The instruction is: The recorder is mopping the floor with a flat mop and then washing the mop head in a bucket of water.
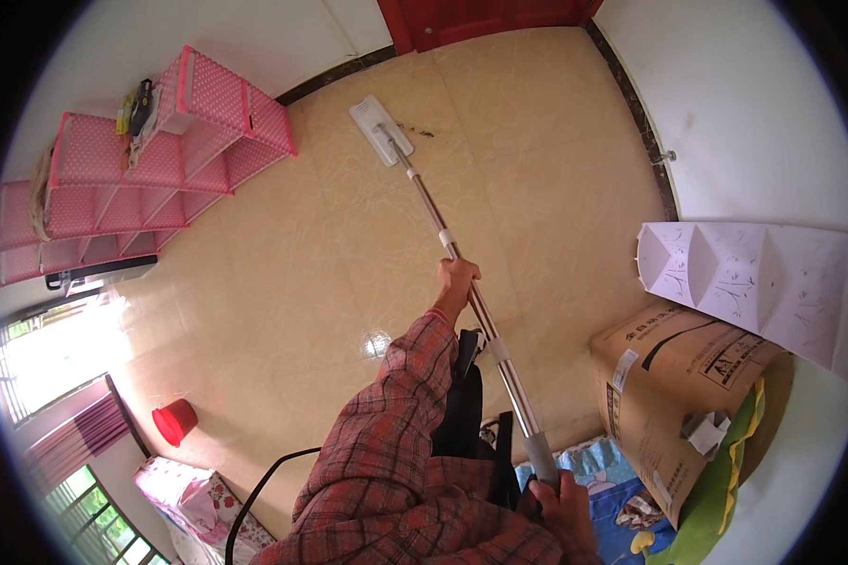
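Observation:
A flat mop (431,202) with a long metallic pole slants across the tiled floor. Its white rectangular head (381,131) lies on the floor, beside a short streak of dark debris (415,130). Partway down the pole, my left hand (458,275) is wrapped round it, the arm stretched forward in a red plaid sleeve. My right hand (561,510) is closed at the grey grip on the pole's near end, low in the view.
Pink dotted shelves (174,151) stand at the left wall. A red bucket (174,421) sits at lower left. On the right are a large cardboard box (669,386) and a white shelf unit (744,273). The red door (485,19) is at the far end.

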Motion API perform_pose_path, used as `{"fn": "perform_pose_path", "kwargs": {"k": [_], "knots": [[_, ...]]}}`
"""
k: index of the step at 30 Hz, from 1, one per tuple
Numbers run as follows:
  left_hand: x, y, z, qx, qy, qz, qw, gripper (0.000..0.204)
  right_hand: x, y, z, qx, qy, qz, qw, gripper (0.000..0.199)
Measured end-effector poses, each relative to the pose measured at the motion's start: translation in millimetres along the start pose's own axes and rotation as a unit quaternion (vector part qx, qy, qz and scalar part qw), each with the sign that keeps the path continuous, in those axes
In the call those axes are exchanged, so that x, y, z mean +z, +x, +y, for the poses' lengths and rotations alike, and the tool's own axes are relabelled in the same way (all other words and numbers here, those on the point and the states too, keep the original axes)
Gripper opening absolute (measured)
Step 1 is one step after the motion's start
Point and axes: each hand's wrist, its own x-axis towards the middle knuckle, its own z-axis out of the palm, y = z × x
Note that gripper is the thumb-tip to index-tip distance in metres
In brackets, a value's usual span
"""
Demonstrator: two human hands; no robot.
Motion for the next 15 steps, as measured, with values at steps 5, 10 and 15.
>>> {"fn": "perform_pose_path", "kwargs": {"k": [5,10,15], "knots": [[-21,-24,13,0.029,-0.036,-0.034,0.998,0.014,-17,7,13,0.075,0.080,-0.164,0.980,0.052],[-68,-15,21,0.079,-0.064,0.056,0.993,0.016,1,19,-10,-0.075,0.090,-0.157,0.981,0.044],[-89,24,28,0.136,0.018,0.109,0.984,0.020,0,87,-67,-0.034,0.177,-0.278,0.944,0.034]]}}
